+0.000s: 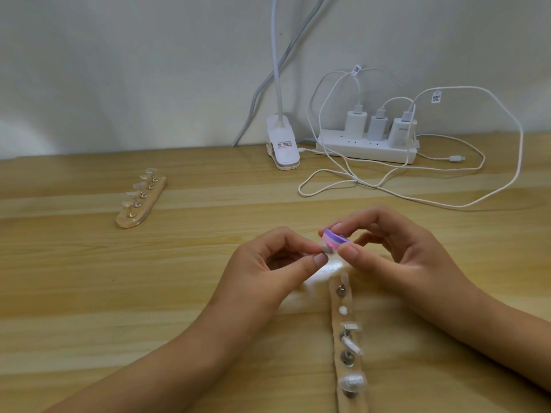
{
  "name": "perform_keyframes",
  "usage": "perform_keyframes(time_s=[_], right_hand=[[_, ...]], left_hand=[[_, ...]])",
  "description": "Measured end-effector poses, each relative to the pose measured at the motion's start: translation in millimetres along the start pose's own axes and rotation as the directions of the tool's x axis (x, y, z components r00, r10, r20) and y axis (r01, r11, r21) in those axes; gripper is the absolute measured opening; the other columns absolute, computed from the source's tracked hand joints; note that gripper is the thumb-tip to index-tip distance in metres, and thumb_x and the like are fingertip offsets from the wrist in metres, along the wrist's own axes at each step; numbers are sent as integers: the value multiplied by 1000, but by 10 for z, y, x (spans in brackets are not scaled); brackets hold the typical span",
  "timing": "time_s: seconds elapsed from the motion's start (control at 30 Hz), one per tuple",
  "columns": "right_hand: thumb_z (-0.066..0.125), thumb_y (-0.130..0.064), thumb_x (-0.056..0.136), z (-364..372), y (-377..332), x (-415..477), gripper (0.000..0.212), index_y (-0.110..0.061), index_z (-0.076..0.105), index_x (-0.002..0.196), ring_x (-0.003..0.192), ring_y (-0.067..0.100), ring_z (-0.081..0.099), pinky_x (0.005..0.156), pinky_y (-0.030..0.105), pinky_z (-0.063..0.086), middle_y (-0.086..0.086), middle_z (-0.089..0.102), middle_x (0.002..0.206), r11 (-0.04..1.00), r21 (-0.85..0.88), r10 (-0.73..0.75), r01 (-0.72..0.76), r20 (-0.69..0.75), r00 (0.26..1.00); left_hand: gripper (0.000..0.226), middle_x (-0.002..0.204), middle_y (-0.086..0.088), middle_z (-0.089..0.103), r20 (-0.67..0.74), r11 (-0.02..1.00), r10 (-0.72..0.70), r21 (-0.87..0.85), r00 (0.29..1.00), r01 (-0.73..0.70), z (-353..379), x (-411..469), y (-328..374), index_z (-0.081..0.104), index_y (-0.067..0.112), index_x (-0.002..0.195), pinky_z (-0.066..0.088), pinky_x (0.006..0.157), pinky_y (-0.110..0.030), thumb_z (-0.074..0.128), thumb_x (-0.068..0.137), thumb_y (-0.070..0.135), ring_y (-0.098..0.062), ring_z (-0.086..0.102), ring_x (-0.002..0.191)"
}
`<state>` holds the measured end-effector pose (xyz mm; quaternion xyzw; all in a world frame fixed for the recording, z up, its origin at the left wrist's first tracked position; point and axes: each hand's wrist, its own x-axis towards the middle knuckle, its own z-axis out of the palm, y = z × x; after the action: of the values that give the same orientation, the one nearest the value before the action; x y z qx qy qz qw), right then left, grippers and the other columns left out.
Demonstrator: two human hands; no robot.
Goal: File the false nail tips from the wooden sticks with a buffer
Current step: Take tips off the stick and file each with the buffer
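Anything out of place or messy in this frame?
On the near wooden stick, one nail tip leans sideways off its stud, unlike the tidy far stick. A whitish patch, possibly filing dust, lies by the near stick's top end.

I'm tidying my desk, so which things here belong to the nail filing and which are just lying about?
Job: buffer, held in the right hand; nail tip, pinched by the left hand; near wooden stick; far wooden stick with tips.
Lying about: clip lamp; power strip; chargers; white cables.
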<state>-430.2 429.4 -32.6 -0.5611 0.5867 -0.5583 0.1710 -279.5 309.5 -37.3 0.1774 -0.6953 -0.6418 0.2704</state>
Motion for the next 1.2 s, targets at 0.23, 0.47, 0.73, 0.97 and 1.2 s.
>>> perform_keyframes(time_s=[0.23, 0.47, 0.73, 0.97, 1.2], right_hand=[[72, -39, 81, -16, 21, 5, 19, -28, 68, 96, 107, 21, 64, 85, 26, 50, -5, 72, 105, 999, -36, -10, 9, -9, 1000], [67, -40, 81, 5, 35, 10, 20, -28, 67, 96, 104, 19, 65, 84, 31, 49, -6, 72, 104, 997, -63, -42, 41, -25, 999], [69, -35, 84, 8, 57, 13, 17, -27, 65, 98, 104, 19, 64, 83, 28, 48, -7, 71, 106, 995, -81, -60, 60, 2, 998], [69, -38, 83, 16, 55, 0, 22, -22, 63, 97, 96, 21, 63, 81, 34, 49, -8, 69, 102, 986, -106, -128, 127, -4, 992], [67, -37, 83, 7, 51, 5, 17, -26, 63, 95, 92, 22, 61, 81, 31, 48, -6, 68, 100, 993, -89, -80, 80, 6, 997]], left_hand=[[7, 80, -2, 72, 21, 999, 18, 35, 1000, -19, -7, -15, -2, 73, 29, 74, 46, 64, -14, 78, 70, 32, -5, 61, 73], [7, 78, 0, 71, 19, 998, 23, 55, 1000, -24, -14, -16, -13, 74, 27, 76, 47, 65, -15, 78, 74, 32, -6, 61, 73], [12, 81, -5, 72, 33, 997, 47, 55, 998, -49, -1, -18, -14, 73, 22, 78, 46, 66, -14, 72, 72, 32, -6, 62, 75], [13, 79, 1, 73, 26, 997, 50, 55, 998, -51, 7, -12, -15, 73, 23, 77, 48, 65, -15, 71, 70, 34, -5, 63, 74], [8, 81, 2, 73, 21, 994, 59, 94, 998, -61, 14, -23, -20, 73, 26, 77, 48, 69, -18, 71, 72, 32, -8, 64, 76]])
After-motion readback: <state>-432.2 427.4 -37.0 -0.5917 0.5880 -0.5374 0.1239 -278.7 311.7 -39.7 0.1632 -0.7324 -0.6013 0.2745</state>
